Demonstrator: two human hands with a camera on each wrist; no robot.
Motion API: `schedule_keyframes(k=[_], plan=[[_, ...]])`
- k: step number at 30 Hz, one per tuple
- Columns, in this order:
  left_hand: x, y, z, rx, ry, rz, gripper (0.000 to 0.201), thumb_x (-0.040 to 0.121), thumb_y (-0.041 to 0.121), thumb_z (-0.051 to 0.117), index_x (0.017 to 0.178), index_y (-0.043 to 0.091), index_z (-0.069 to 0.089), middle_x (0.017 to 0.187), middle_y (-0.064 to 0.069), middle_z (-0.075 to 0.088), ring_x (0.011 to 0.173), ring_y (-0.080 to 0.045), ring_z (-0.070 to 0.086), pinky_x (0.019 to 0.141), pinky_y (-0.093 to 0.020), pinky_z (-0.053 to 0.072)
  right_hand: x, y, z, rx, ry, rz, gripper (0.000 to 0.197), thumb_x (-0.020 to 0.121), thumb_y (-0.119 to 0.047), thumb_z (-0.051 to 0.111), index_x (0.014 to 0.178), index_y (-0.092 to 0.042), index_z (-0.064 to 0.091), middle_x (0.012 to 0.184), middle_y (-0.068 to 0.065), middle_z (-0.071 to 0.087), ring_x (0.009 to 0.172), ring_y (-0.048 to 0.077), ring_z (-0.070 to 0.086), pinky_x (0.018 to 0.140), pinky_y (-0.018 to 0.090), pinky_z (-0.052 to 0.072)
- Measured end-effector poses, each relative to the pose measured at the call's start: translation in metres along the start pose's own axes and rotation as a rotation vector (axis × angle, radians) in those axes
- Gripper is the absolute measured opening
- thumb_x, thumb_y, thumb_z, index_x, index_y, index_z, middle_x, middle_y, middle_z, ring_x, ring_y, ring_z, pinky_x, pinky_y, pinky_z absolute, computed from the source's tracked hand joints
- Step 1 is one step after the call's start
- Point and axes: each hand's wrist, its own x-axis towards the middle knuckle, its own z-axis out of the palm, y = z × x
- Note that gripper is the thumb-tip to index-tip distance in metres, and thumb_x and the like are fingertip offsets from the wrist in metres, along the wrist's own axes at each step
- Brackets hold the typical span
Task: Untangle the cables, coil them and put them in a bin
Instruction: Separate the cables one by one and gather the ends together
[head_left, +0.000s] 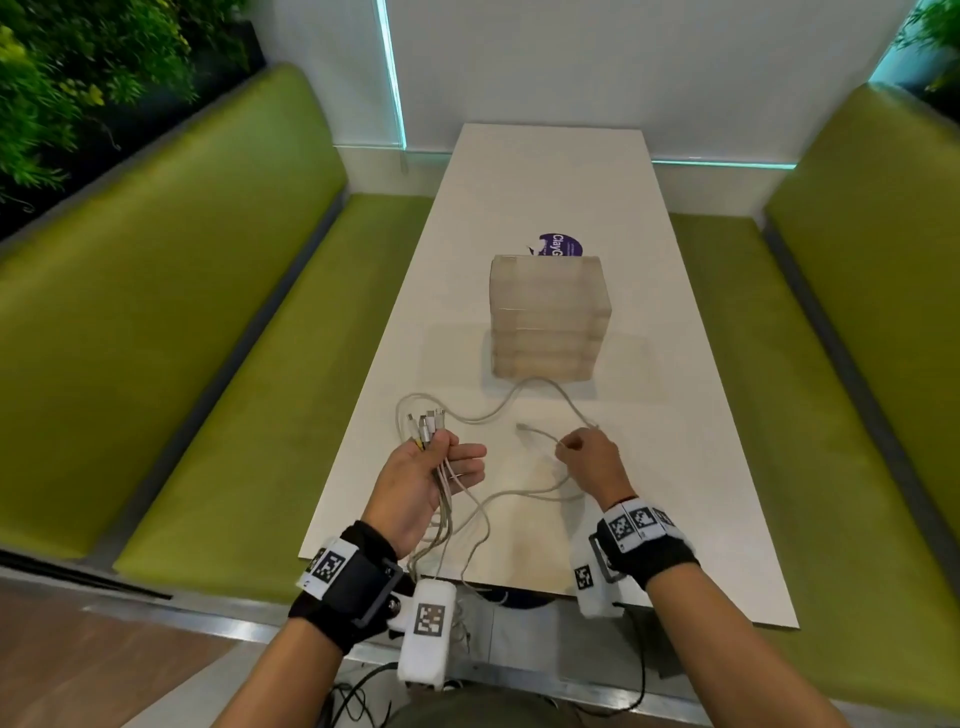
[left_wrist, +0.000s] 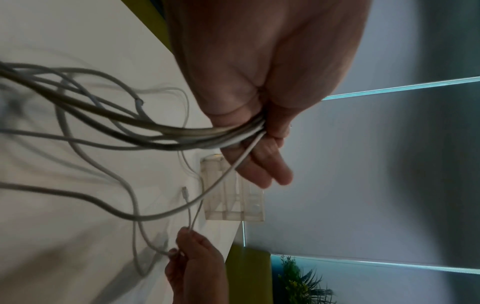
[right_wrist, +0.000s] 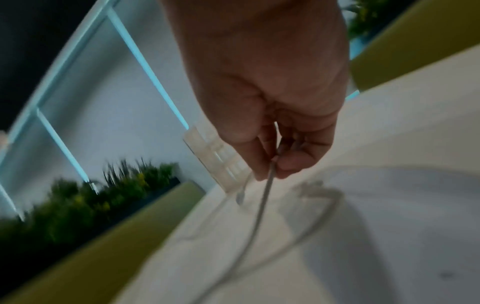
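Still early, we grip the cables (head_left: 441, 483) in our left hand (head_left: 426, 483), our right hand (head_left: 589, 462) pinches one strand, nothing coiled, bin (head_left: 548, 317) empty-looking.

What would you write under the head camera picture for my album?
Left hand grips a bunch of cables; right hand pinches one strand near the bin.

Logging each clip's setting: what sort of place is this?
Probably a booth in a café or office lounge: green padded benches flank a long white table, with a plant wall behind and lit strips on the white wall.
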Motion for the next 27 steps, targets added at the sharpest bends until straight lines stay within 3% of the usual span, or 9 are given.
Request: schedule_keyframes(k=[3,5,9,17,21,23,25,27], plan=[[0.008,-0.001,-0.001,-0.036,0.005,0.002,0.024,0.102,0.014,0.037,0.084,0.003,0.049,0.102,-0.026,0.069,0.092,-0.029,0.071,0.078,-0.037,0.060,-0.042,-0.035,-0.007,0.512,-0.128,-0.142,0.005,0.089,-0.009,0.062,0.087,-0.010,0.066,0.076,0.004,0.066,0.067,0.017,0.062,0.062,0.026,0.050],[0.013,-0.004,-0.001,-0.014,0.022,0.020,0.022,0.102,0.015,0.038,0.086,0.003,0.049,0.110,-0.027,0.067,0.100,-0.031,0.069,0.079,-0.036,0.059,-0.071,-0.056,-0.007,0.621,-0.238,-0.234,0.006,0.089,-0.007,0.062,0.092,-0.008,0.066,0.076,0.006,0.067,0.068,0.017,0.064,0.062,0.026,0.054],[0.017,-0.006,0.000,0.039,-0.013,0.039,0.031,0.101,0.017,0.039,0.106,-0.009,0.055,0.113,-0.020,0.069,0.106,-0.028,0.067,0.077,-0.029,0.057,-0.102,-0.069,0.004,0.555,-0.339,-0.308,0.011,0.089,-0.010,0.063,0.098,-0.011,0.069,0.078,0.010,0.068,0.070,0.020,0.068,0.063,0.029,0.055],[0.015,-0.004,0.001,-0.019,-0.068,0.014,0.034,0.099,0.018,0.041,0.116,-0.007,0.055,0.111,-0.013,0.071,0.105,-0.021,0.068,0.080,-0.027,0.057,-0.107,-0.063,0.019,0.501,-0.172,-0.397,0.016,0.084,-0.012,0.069,0.099,-0.015,0.075,0.078,-0.014,0.070,0.058,0.009,0.060,0.056,0.016,0.045],[0.011,0.000,-0.001,-0.024,-0.145,0.019,0.031,0.092,0.022,0.045,0.113,0.001,0.055,0.113,-0.012,0.071,0.108,-0.022,0.066,0.084,-0.028,0.056,-0.104,-0.064,0.015,0.488,-0.151,-0.439,0.013,0.084,-0.017,0.069,0.086,-0.029,0.075,0.068,-0.005,0.068,0.051,0.010,0.052,0.057,0.019,0.046],[0.010,0.001,-0.001,0.031,-0.151,0.042,0.027,0.089,0.024,0.048,0.104,0.004,0.060,0.106,-0.008,0.073,0.105,-0.023,0.067,0.089,-0.030,0.053,-0.104,-0.065,0.014,0.464,-0.157,-0.447,0.015,0.085,-0.019,0.069,0.080,-0.032,0.072,0.066,-0.002,0.067,0.050,0.010,0.050,0.056,0.020,0.046],[0.009,0.003,0.000,0.038,-0.115,0.058,0.024,0.089,0.022,0.050,0.091,0.003,0.063,0.088,-0.003,0.074,0.099,-0.024,0.068,0.092,-0.033,0.051,-0.102,-0.064,0.013,0.400,-0.225,-0.442,0.009,0.087,-0.023,0.067,0.077,-0.021,0.069,0.063,-0.002,0.064,0.052,0.008,0.052,0.056,0.019,0.045],[0.008,0.011,0.002,-0.066,-0.072,0.083,0.021,0.094,0.018,0.046,0.088,0.003,0.057,0.069,-0.003,0.067,0.086,-0.023,0.071,0.091,-0.038,0.054,-0.098,-0.057,0.014,0.197,-0.361,-0.451,0.022,0.090,-0.032,0.062,0.077,-0.014,0.064,0.061,-0.006,0.060,0.055,0.004,0.053,0.058,0.017,0.042]])
